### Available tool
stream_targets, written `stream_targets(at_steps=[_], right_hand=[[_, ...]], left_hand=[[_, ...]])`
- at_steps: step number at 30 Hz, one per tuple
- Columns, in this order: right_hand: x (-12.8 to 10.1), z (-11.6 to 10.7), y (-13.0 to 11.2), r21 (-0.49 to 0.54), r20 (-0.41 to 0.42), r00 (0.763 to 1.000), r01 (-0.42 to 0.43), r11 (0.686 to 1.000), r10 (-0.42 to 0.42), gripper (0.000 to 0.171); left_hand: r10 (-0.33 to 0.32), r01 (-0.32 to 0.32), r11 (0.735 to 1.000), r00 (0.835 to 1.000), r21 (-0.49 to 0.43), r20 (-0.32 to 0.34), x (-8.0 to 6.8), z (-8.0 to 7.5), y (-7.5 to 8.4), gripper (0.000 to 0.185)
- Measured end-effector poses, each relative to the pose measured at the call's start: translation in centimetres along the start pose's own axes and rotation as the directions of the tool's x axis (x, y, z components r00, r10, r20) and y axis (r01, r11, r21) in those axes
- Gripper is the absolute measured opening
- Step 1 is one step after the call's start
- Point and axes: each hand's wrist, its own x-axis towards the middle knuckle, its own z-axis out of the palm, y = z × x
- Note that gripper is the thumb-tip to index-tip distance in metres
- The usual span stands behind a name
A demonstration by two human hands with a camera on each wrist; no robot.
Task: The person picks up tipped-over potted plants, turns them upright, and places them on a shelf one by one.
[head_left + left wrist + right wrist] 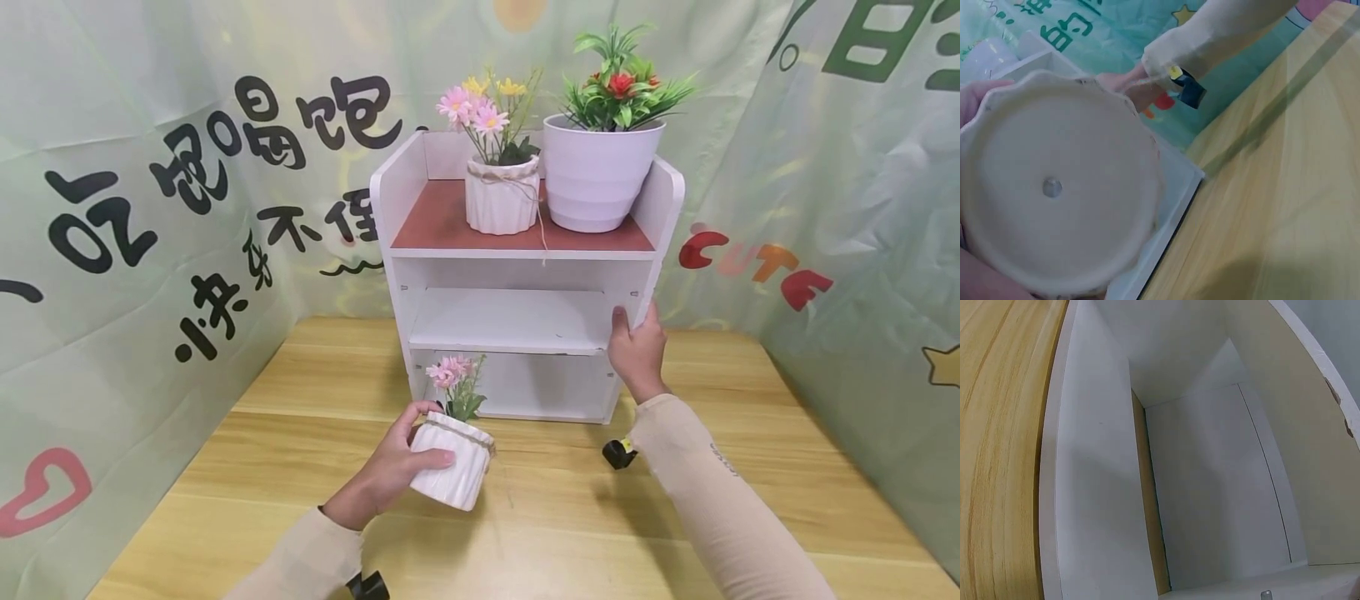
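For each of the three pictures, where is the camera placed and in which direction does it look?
Head: worn on the head, looking forward and down at the white shelf; both hands and sleeves show.
Left wrist: under the left hand, facing the base of the small flower pot it grips; fingers show.
Right wrist: at the right hand, facing into the shelf; no hand shows.
Shared: head and left wrist both show the pot.

Wooden surface [675,533], light grain, planks running left to right. White shelf unit [397,217] stands directly on surface, toward rear, centred. Unit has three levels: reddish-brown top board [442,221], white middle shelf [510,321], bottom compartment [540,383]. On top board: ribbed white pot with pink and yellow flowers [501,200], and just beside it, to right, larger white pot with green plant and red bloom [596,179]. Pots appear to touch.
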Motion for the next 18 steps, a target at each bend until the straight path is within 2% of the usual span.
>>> stream_targets(at_steps=[6, 10, 15, 18], right_hand=[[-0.03, 0.01, -0.05, -0.004, 0.023, 1.000, -0.016, 1.000, 0.016, 0.043], [-0.03, -0.01, -0.06, 0.002, 0.011, 1.000, -0.005, 1.000, 0.005, 0.042], [-0.01, -0.04, -0.10, -0.002, 0.017, 1.000, -0.009, 1.000, 0.009, 0.043], [-0.02, -0.05, -0.10, -0.005, 0.024, 1.000, -0.016, 1.000, 0.016, 0.043]], left_hand=[[0.134, -0.129, 0.990, 0.987, -0.064, 0.085, 0.10, -0.24, -0.19, 0.052], [0.168, -0.163, 0.985, 0.981, -0.060, 0.098, 0.17, -0.23, -0.17, 0.050], [0.204, -0.204, 0.976, 0.979, 0.079, 0.012, 0.17, 0.15, 0.18, 0.058], [0.243, -0.230, 0.954, 0.969, 0.192, -0.051, 0.14, 0.34, 0.39, 0.062]])
